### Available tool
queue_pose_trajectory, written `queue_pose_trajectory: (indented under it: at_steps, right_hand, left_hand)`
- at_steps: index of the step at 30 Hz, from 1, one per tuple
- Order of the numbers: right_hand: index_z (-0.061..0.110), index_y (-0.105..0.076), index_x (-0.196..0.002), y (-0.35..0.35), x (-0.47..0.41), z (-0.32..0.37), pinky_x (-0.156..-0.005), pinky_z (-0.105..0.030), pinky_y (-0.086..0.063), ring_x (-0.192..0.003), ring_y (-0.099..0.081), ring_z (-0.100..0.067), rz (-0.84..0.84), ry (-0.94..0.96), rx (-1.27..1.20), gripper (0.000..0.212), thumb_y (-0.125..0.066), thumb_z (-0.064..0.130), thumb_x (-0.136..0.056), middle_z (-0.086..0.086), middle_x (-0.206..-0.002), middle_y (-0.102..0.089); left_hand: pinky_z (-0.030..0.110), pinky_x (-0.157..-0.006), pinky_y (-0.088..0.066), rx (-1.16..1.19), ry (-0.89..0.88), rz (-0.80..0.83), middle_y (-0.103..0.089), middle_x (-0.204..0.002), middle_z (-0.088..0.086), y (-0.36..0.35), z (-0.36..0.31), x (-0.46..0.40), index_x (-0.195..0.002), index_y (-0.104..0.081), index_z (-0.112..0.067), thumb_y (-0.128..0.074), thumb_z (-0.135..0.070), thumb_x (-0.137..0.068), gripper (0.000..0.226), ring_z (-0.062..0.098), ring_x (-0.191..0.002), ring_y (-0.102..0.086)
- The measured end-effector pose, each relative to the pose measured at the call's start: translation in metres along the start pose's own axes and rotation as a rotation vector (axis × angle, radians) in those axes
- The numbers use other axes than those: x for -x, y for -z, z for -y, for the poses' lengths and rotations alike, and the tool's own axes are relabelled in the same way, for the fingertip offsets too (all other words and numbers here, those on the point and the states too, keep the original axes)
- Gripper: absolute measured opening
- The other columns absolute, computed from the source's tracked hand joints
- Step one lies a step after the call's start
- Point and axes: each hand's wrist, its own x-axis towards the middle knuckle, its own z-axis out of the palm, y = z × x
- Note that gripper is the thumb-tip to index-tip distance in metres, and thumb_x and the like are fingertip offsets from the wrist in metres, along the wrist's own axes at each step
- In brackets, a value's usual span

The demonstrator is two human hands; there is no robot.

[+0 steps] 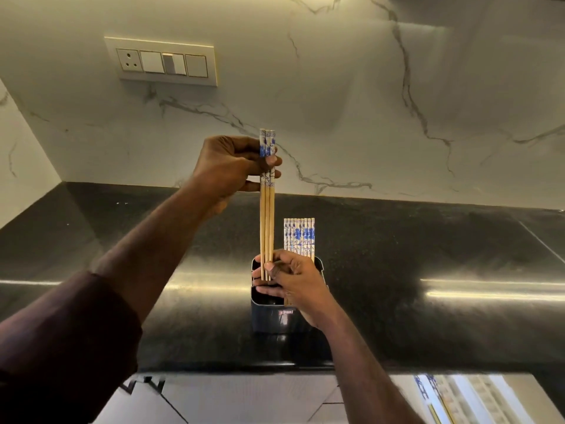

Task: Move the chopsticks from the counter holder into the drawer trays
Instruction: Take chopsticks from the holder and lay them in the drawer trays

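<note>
Three chopsticks (pixel 267 206) stand upright in the air above the dark holder (pixel 286 313), pinched at their blue-and-white tops by the left hand (pixel 227 169) and at their bare lower tips by the right hand (pixel 293 278); both grips are clenched on the bundle. More chopsticks (pixel 299 237) remain upright in the holder's right side, just beside the held ones. Holder sits on the black surface (pixel 428 240) before a marble backsplash (pixel 336 102). At bottom right, blurred, what may be a drawer tray (pixel 458 399) shows.

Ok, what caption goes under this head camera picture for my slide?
Both hands, left hand and right hand, lift three blue-patterned chopsticks from the dark counter holder.
</note>
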Motion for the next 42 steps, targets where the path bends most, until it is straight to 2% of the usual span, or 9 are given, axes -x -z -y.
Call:
queue_pose_trajectory:
  at_steps: [3,7,11,18,22,28,33,37,42]
  right_hand:
    - [0.003,-0.067,-0.113,-0.004,0.021,0.003,-0.087,-0.04,-0.059,-0.098,-0.071,-0.029,-0.017,0.028,-0.055,0.021,-0.055,0.002,-0.096,-0.021,-0.105,-0.071]
    - [0.013,-0.071,-0.106,-0.011,0.063,0.009,-0.08,-0.036,-0.061,-0.098,-0.072,-0.026,-0.063,0.042,-0.035,0.021,-0.059,0.001,-0.093,-0.012,-0.102,-0.075]
    - [0.019,-0.072,-0.101,-0.023,0.108,0.008,-0.078,-0.037,-0.062,-0.095,-0.073,-0.028,-0.107,0.031,-0.047,0.021,-0.061,0.004,-0.092,-0.01,-0.1,-0.076]
    - [0.018,-0.072,-0.106,-0.042,0.189,-0.016,-0.075,-0.036,-0.062,-0.09,-0.074,-0.028,-0.144,0.042,0.025,0.022,-0.062,0.006,-0.092,-0.01,-0.096,-0.076]
    - [0.02,-0.073,-0.102,-0.032,0.23,-0.02,-0.074,-0.033,-0.062,-0.088,-0.074,-0.025,-0.213,0.028,0.051,0.02,-0.064,0.006,-0.09,-0.007,-0.094,-0.077]
    - [0.006,-0.07,-0.114,0.015,0.296,-0.02,-0.081,-0.039,-0.061,-0.088,-0.074,-0.024,-0.329,0.02,0.118,0.023,-0.065,0.008,-0.091,-0.009,-0.094,-0.076]
    - [0.007,-0.074,-0.102,0.073,0.367,-0.028,-0.084,-0.041,-0.06,-0.084,-0.073,-0.025,-0.422,-0.034,0.062,0.015,-0.063,0.004,-0.092,-0.011,-0.089,-0.076]
    - [0.003,-0.076,-0.093,0.131,0.427,-0.032,-0.078,-0.039,-0.061,-0.077,-0.072,-0.028,-0.484,-0.089,0.04,0.013,-0.065,-0.003,-0.088,-0.016,-0.083,-0.074]
    - [0.008,-0.079,-0.082,0.209,0.487,-0.034,-0.073,-0.039,-0.061,-0.069,-0.07,-0.024,-0.516,-0.157,0.123,0.015,-0.069,-0.003,-0.084,-0.015,-0.077,-0.073]
  left_hand:
    - [0.03,-0.063,-0.059,0.016,-0.01,-0.014,-0.077,-0.089,0.007,-0.003,-0.005,0.02,-0.095,-0.072,-0.011,-0.074,-0.005,-0.079,0.017,0.023,-0.082,-0.075]
    - [0.031,-0.063,-0.059,0.031,-0.042,0.012,-0.077,-0.09,0.008,-0.01,-0.017,0.056,-0.097,-0.072,-0.01,-0.074,-0.007,-0.079,0.018,0.024,-0.082,-0.075]
    - [0.03,-0.065,-0.059,0.041,-0.051,0.074,-0.077,-0.091,0.007,-0.014,-0.027,0.097,-0.099,-0.071,-0.011,-0.076,-0.008,-0.078,0.022,0.024,-0.082,-0.075]
    - [0.026,-0.062,-0.058,0.051,-0.019,0.079,-0.077,-0.09,0.005,-0.021,-0.023,0.173,-0.1,-0.07,-0.011,-0.076,-0.01,-0.078,0.022,0.02,-0.082,-0.075]
    - [0.029,-0.065,-0.059,0.087,0.009,0.107,-0.077,-0.091,0.008,-0.046,-0.031,0.2,-0.105,-0.069,-0.006,-0.074,-0.007,-0.079,0.026,0.022,-0.084,-0.075]
    - [0.028,-0.065,-0.059,0.14,0.021,0.18,-0.077,-0.091,0.009,-0.116,-0.042,0.233,-0.105,-0.067,-0.006,-0.074,-0.008,-0.077,0.028,0.023,-0.082,-0.075]
    - [0.028,-0.065,-0.059,0.17,0.063,0.252,-0.076,-0.094,0.012,-0.202,-0.033,0.262,-0.105,-0.068,-0.003,-0.075,-0.007,-0.078,0.028,0.024,-0.083,-0.075]
    - [0.027,-0.064,-0.059,0.171,0.106,0.258,-0.076,-0.091,0.012,-0.282,-0.018,0.288,-0.105,-0.068,-0.004,-0.075,-0.006,-0.079,0.027,0.024,-0.081,-0.075]
    - [0.031,-0.066,-0.061,0.22,0.169,0.26,-0.076,-0.088,0.013,-0.373,0.004,0.311,-0.102,-0.069,-0.005,-0.076,-0.005,-0.077,0.026,0.025,-0.081,-0.075]
